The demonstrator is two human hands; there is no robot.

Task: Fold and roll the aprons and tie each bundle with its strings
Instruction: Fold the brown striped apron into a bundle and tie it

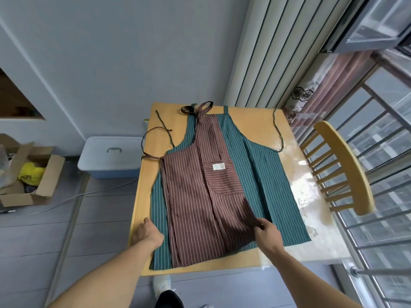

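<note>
Two aprons, frame centre: brown striped apron (195, 192) folded narrow atop green striped apron (266, 178) on table (251, 261). Right hand (265, 231) pinches brown fabric; left hand (145, 232) fingers loosely extended, resting at green edge.

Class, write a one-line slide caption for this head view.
Right hand pinches a fold of the brown striped apron lying on the green striped apron; left hand rests at its edge.

Bright daylight from the window (378, 121) at right, glare on the surface (304, 185), wide-angle bending at edges, slightly soft focus
</note>
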